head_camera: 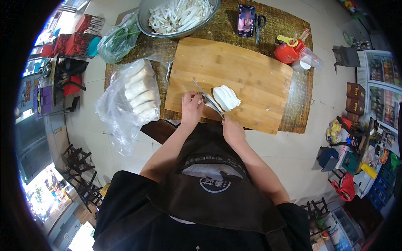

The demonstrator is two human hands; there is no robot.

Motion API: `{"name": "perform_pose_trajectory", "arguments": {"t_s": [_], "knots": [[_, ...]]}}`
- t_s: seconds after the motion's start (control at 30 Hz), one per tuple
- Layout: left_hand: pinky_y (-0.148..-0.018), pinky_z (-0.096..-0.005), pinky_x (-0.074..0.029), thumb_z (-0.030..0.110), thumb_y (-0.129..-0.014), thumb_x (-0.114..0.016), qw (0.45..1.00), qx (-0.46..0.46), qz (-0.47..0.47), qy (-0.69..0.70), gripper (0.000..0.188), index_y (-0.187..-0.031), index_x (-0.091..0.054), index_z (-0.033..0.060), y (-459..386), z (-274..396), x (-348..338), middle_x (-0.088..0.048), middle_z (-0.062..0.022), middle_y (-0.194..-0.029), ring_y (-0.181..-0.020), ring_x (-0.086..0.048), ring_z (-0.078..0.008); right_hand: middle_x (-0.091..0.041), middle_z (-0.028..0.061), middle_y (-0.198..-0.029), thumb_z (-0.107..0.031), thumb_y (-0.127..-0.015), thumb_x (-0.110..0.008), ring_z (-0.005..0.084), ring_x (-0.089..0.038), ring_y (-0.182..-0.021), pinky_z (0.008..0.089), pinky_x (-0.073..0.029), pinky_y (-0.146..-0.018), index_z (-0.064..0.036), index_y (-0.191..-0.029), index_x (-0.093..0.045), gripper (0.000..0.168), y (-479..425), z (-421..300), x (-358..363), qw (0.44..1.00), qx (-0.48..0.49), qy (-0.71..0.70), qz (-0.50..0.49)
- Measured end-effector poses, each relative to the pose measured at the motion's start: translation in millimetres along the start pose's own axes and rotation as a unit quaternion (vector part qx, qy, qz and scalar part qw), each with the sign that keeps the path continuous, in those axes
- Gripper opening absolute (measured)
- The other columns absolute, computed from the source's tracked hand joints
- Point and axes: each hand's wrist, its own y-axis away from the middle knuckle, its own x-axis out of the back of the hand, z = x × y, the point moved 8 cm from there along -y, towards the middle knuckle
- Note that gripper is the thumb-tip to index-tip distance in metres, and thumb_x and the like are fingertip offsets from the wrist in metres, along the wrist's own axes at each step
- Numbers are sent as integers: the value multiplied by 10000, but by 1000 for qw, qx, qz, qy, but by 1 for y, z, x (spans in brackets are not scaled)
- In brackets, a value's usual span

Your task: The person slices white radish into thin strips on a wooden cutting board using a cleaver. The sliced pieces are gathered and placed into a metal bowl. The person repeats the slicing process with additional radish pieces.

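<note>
On a wooden cutting board (201,62), my right hand (234,130) grips the handle of a kitchen knife (205,92), its blade pointing away and to the left. My left hand (192,108) bends its fingertips over a white mushroom piece (207,102), probably king oyster, just left of the blade. Fingers and blade partly hide that piece. Right of the knife lies a fanned stack of white mushroom slices (226,98). A clear plastic bag (117,125) of whole thick white mushrooms (141,88) rests at the table's left side.
A metal bowl (141,23) of white strips stands at the back, beside a bag of green vegetables (121,40). Toward the back right are a phone (246,20), scissors (258,26), a red container (286,53) and a clear plastic cup (309,58). The wooden table (300,97) extends past the board.
</note>
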Motion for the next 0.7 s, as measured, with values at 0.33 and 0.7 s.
{"name": "perform_pose_trajectory", "arguments": {"t_s": [0.33, 0.7], "knots": [[-924, -434, -436, 62, -775, -724, 999, 21, -7, 30, 260, -1016, -626, 69, 5, 0, 2, -475, -153, -1152, -1073, -480, -344, -645, 269, -797, -235, -957, -502, 450, -626, -759, 557, -476, -692, -40, -1128, -565, 267, 1, 9, 10, 999, -17, -39, -11], [-962, -441, -432, 68, -798, -708, 999, 31, -17, 30, 298, -1082, -619, 66, 5, -7, -3, -478, -181, -1215, -1137, -474, -379, -655, 228, -743, -207, -967, -483, 423, -641, -711, 517, -505, -653, -40, -1149, -563, 260, 20, -7, 49, 998, -4, -14, 63]]}}
